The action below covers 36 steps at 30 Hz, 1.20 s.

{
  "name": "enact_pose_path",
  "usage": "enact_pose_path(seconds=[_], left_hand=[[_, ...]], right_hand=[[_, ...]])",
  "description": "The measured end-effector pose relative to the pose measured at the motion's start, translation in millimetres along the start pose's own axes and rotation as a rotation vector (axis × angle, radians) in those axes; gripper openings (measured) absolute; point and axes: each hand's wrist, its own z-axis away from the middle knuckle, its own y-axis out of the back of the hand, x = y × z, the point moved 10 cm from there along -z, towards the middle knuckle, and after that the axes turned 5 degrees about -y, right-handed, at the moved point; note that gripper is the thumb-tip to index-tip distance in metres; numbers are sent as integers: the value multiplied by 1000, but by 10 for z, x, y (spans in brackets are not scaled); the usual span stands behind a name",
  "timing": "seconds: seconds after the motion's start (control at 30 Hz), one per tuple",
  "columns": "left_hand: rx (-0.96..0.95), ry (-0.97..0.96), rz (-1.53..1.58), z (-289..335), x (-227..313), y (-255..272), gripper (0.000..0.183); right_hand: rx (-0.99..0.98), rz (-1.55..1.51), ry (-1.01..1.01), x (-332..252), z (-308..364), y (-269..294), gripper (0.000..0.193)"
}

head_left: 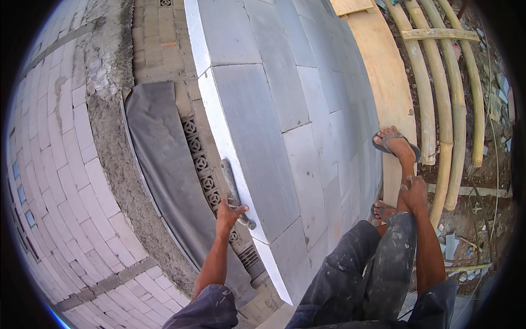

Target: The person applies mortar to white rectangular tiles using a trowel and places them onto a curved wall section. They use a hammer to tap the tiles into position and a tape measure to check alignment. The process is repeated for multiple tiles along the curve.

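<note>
A long grey tool (229,178) with rounded ends lies along the pale top edge (218,118) of a grey block wall (246,137). My left hand (229,213) is closed around the lower part of this tool, with the thumb on the wall side. Its exact kind I cannot make out. Off to the right, my right hand (415,192) has bent fingers against my lower leg (406,174), above the ankle. That leg ends in a sandalled foot (395,143) on a wooden plank (383,60). My other foot (383,210) shows partly behind my knee.
Bamboo poles (433,82) run beside the plank, tied by a crosspiece (440,34), above rubble-strewn ground. Left of the wall hang a dark sheet (170,159) and a row of patterned vent blocks (201,163). A pale block wall (66,164) stands farther left.
</note>
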Motion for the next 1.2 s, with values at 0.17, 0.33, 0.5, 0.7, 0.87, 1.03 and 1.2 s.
enact_pose_path(seconds=[0.17,0.33,0.5,0.7,0.87,1.03,1.2], left_hand=[[32,-34,-53,-26,-84,9,74],[6,4,-16,-27,-154,-14,72],[12,-40,35,-99,-277,-35,72],[-42,-26,26,-137,-272,-144,80],[-37,50,28,-104,-380,-142,82],[-21,2,17,-96,-222,-127,80],[-61,58,65,-136,-309,-228,76]], right_hand=[[10,-80,17,80,12,136,41],[-50,-141,-38,167,-32,189,41],[-94,215,147,-261,247,771,47],[-112,217,135,-233,577,1529,48],[28,141,-180,272,266,2039,45],[147,184,-257,-70,136,2428,44],[-91,56,-52,-527,97,1859,61]])
